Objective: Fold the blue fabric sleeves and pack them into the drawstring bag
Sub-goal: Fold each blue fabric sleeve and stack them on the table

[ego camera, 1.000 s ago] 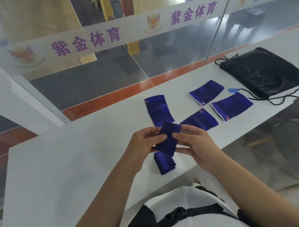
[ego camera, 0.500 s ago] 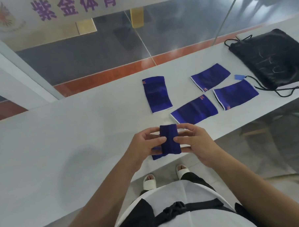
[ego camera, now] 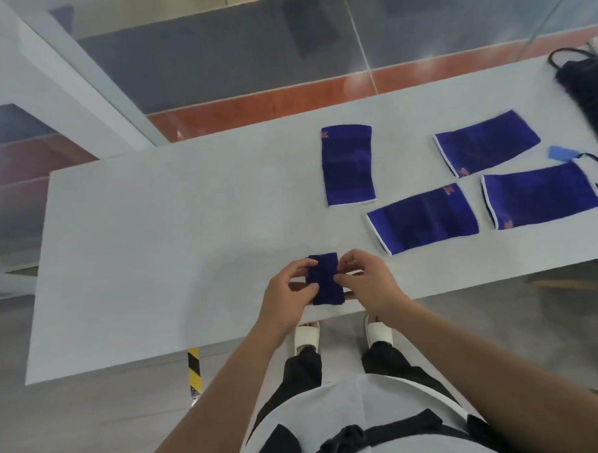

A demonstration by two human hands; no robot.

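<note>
Now | folded sleeve (ego camera: 325, 278): long axis away from person | left hand (ego camera: 287, 295), right hand (ego camera: 368, 285): grip pinching it

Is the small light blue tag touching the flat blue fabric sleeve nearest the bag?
Apart. The head view shows white table between the light blue tag and the blue sleeve.

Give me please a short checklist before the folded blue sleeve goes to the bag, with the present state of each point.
1. Both hands hold the folded sleeve: left hand and right hand pinch its sides. Ok.
2. Fold is compact, no loose end hanging. Ok.
3. Drawstring bag in view: only its edge, at the far right. Ok.
4. Bag mouth open: cannot tell.
5. Four flat sleeves not yet folded. Not ok.
6. Cord lies close beside the nearest flat sleeve; whether it touches, cannot tell.
</note>
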